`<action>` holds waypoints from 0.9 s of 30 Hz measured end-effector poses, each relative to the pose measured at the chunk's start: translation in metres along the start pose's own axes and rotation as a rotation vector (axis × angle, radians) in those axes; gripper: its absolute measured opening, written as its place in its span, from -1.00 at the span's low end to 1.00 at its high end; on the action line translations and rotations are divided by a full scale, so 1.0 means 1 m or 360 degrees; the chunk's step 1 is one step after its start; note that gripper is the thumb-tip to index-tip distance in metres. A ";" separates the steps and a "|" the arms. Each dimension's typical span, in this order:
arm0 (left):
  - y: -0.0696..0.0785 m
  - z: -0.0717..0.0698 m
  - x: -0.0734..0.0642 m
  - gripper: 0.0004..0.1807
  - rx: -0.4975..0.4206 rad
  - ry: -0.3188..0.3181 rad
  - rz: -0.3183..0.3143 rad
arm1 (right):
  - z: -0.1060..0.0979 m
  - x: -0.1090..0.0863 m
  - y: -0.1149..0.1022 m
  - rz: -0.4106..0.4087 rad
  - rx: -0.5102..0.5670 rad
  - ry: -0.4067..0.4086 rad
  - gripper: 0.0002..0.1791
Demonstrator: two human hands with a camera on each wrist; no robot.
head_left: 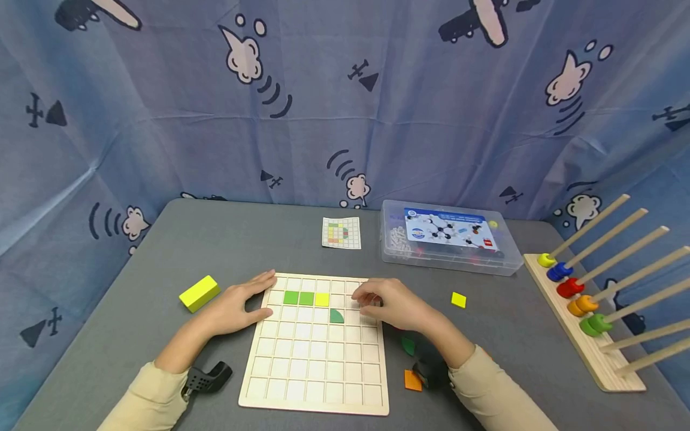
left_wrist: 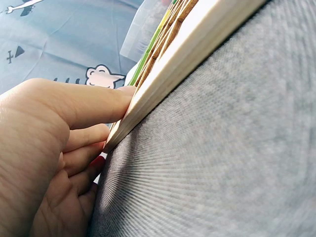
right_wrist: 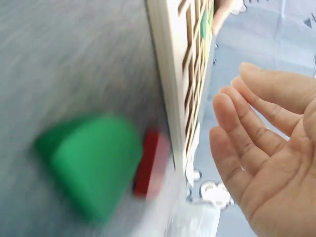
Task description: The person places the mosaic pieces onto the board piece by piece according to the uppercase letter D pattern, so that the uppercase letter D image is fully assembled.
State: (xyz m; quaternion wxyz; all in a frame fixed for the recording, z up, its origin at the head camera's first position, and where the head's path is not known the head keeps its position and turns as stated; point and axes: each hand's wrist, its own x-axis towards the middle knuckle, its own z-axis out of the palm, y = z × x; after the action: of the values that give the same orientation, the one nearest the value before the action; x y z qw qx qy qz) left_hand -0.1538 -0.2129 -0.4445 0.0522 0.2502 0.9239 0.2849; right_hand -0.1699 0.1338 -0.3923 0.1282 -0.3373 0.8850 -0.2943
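A pale wooden grid board lies flat on the table. My left hand rests at its upper left edge, and in the left wrist view the thumb touches the board's side with the fingers stretched out below. Over the upper right squares hovers my right hand, its fingers loosely bent; the right wrist view shows nothing in it. Two green squares and a yellow square sit in one row, with a dark green quarter-round tile one row lower.
Right of the board lie a green piece, a red piece, an orange square and a yellow square tile. A yellow block is at left. Behind are a pattern card and a clear plastic box; a peg rack stands right.
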 end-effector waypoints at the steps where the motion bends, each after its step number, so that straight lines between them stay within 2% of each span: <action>1: 0.000 0.000 0.000 -0.27 0.0001 -0.0001 0.0001 | -0.002 -0.004 0.002 0.0015 -0.0003 0.0010 -0.74; 10: 0.000 0.000 0.000 -0.28 0.0003 0.0013 0.0007 | -0.013 -0.042 0.026 0.0171 0.0015 0.0073 -0.69; 16: 0.000 -0.001 -0.001 -0.28 0.0013 0.0023 0.0016 | -0.015 -0.053 0.031 0.0265 -0.0035 0.0062 -0.67; 22: 0.001 -0.001 -0.001 -0.28 0.0008 0.0008 0.0008 | -0.011 -0.052 0.033 0.0216 -0.0210 0.0022 -0.68; 27: 0.001 -0.001 0.000 -0.27 0.0011 0.0002 -0.0004 | -0.007 -0.052 0.034 0.0167 -0.0246 0.0032 -0.72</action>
State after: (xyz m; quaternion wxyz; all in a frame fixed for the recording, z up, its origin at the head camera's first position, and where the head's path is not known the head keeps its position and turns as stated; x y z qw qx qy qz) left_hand -0.1538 -0.2131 -0.4431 0.0512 0.2489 0.9252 0.2819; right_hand -0.1521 0.1922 -0.4056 0.1081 -0.2965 0.9227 -0.2215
